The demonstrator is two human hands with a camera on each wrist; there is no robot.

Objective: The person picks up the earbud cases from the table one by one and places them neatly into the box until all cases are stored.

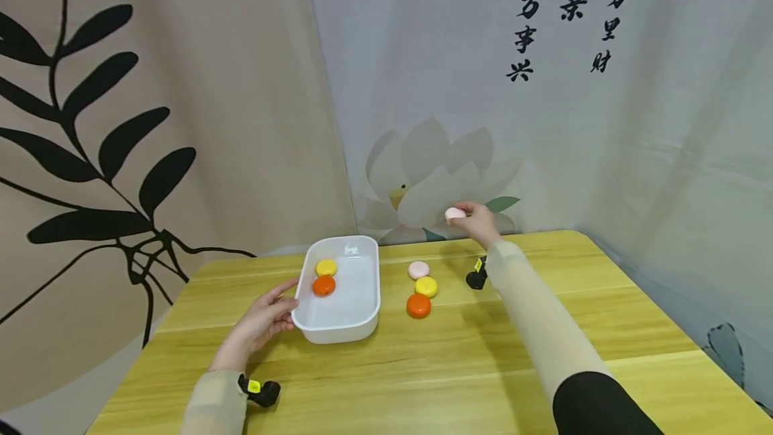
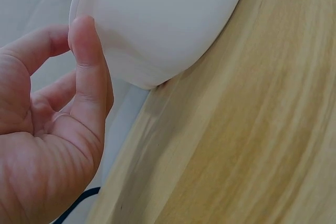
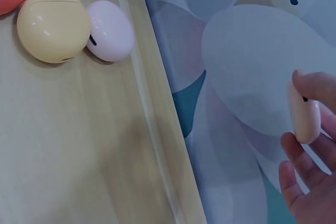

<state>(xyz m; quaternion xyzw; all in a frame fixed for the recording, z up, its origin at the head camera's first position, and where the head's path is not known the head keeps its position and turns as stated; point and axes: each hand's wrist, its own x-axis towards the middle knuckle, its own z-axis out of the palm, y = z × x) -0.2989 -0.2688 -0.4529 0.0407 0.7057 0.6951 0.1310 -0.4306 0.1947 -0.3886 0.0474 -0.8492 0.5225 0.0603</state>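
Note:
My left hand [image 1: 266, 319] grips the left rim of a white plastic tub [image 1: 365, 301]. In the left wrist view, the thumb [image 2: 86, 45] lies against the tub's wall. The tub contains a yellow rounded disc [image 1: 327, 268] touching an orange one [image 1: 323, 285]. My right hand [image 1: 477, 221] pinches a pale pink rounded disc [image 1: 455, 213] above the table's far edge; its dark slot shows in the right wrist view. Right of the tub, a pink disc [image 1: 419, 270], a yellow disc [image 1: 426, 286] and an orange disc [image 1: 419, 305] lie in a row.
The wooden table [image 1: 362, 388] has its far edge against a hanging printed curtain [image 1: 435, 86]. Black wrist cameras are strapped to both arms, the left camera [image 1: 264, 393] and the right camera [image 1: 476, 275].

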